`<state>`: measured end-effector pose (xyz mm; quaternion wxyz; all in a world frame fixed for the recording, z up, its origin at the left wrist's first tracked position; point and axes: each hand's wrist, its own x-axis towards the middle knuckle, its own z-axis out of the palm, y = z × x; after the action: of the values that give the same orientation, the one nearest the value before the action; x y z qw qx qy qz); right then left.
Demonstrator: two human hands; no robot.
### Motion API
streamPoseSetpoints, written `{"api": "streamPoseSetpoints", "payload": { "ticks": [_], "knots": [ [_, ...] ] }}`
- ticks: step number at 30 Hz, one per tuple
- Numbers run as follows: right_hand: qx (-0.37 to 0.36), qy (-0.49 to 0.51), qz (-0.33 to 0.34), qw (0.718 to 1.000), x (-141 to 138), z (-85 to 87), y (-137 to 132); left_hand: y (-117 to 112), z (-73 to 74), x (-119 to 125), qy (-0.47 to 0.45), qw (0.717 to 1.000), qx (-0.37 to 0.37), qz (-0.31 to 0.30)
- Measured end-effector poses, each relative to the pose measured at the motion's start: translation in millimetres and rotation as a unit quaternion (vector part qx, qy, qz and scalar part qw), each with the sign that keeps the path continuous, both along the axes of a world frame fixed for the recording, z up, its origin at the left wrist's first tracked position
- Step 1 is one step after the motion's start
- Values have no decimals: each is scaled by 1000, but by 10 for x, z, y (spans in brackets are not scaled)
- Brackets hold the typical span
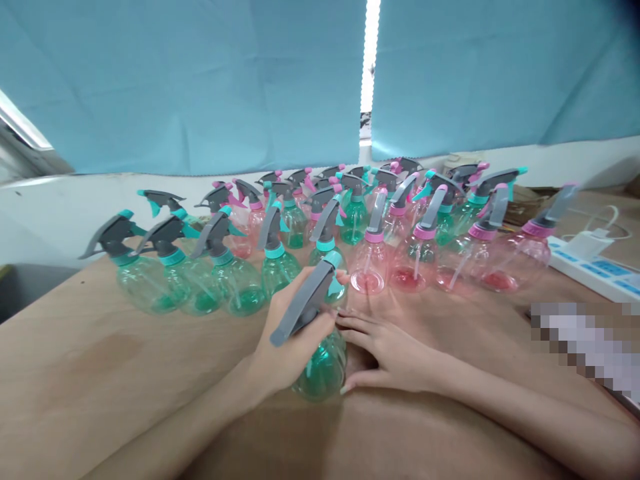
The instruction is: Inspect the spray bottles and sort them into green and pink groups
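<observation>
In the head view, a green see-through spray bottle stands on the table in front of me. Its grey and teal trigger head points away. My left hand is closed round the bottle's neck, just under the head. My right hand is at the bottle's right side, fingers stretched out and thumb apart, the tips at or against its wall. Whether those tips press on it, I cannot tell. Just beyond is a row of similar bottles, green ones on the left and pink ones on the right.
More green and pink spray bottles crowd the back of the wooden table, near the white wall. A white power strip with a plugged-in charger lies at the right. Below it is a pixelated patch. Blue curtains hang behind.
</observation>
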<state>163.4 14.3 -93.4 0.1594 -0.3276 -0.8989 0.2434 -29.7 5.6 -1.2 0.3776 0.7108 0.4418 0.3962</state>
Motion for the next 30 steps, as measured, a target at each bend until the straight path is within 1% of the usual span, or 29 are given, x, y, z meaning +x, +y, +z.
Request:
{"api": "streamPoseSetpoints", "payload": {
  "ticks": [14,21,30],
  "knots": [
    [-4,-10,-4,1000,1,2,4,-7,-7,-8,-19,1000,-25,-1],
    [-7,-3,-5,1000,2,0,1,5,-5,5,-21,1000,1,-7],
    [-6,-4,-4,1000,7,-17,5,10,-2,-21,1,1000,9,-3]
  ]
}}
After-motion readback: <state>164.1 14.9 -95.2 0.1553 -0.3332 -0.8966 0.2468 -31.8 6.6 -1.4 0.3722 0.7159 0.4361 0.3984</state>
